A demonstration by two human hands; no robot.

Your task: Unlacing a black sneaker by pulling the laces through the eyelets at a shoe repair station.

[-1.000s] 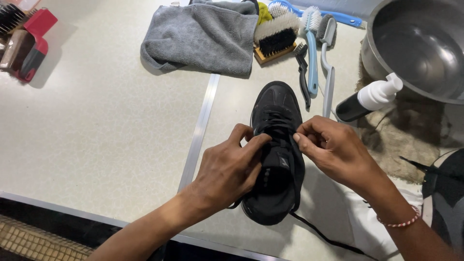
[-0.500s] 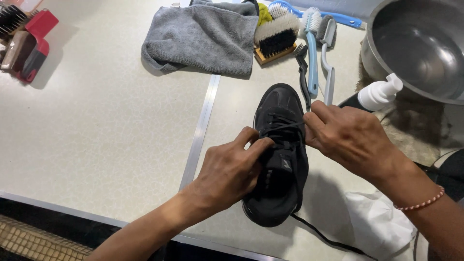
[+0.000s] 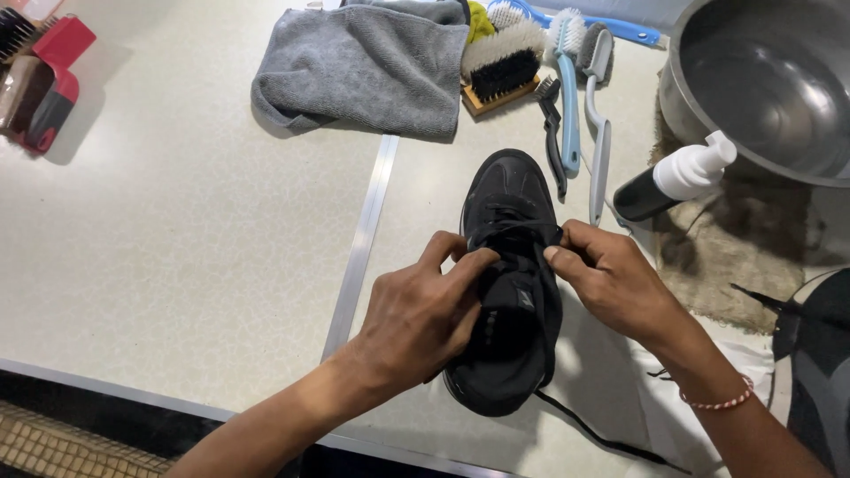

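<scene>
Grey towel sits top centre with my brushes lined up right of it, big metal bowl upper right, white-capped bottle lying just below it.

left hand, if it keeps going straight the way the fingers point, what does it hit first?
The left hand points up and right across the black shoe, where its fingertips already rest at the laces. Going on, it would likely meet the right hand's fingertips first; depth is hard to judge.

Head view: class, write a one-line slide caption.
Both hands, left hand and right hand, pinch the laces of a black shoe beside cleaning brushes.
</scene>
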